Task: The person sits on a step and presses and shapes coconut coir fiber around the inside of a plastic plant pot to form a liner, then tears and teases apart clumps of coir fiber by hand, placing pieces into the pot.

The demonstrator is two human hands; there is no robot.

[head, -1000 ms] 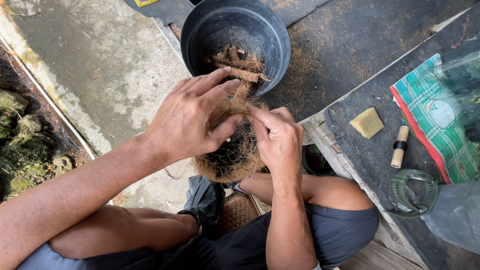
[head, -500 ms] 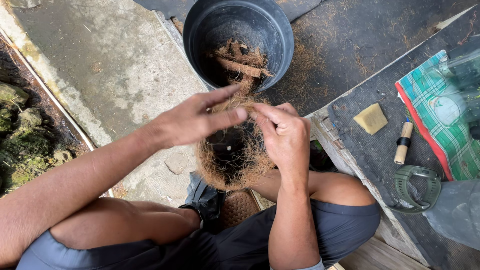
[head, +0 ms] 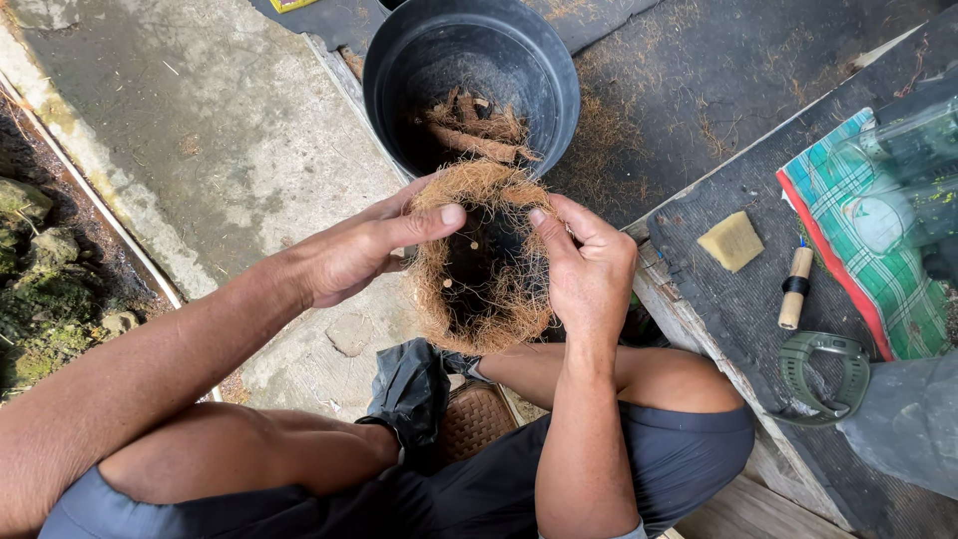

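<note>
Both hands hold a small pot wrapped in a shaggy brown coconut-fibre liner [head: 484, 255] above the person's knees, just in front of a large black plastic pot [head: 471, 75] with bark pieces inside. The left hand [head: 354, 255] and right hand [head: 589, 269] have their fingers closed on opposite rims. Spreading the fibre evenly, with gentle pinches, would probably keep it from tearing.

The coconut fibre lining [head: 486, 258], a second ago bunched and covered by the left hand [head: 361, 255], is now spread open into a nest around a small dark pot. The left hand is drawn back to its left rim, the right hand [head: 589, 271] to its right rim.
</note>
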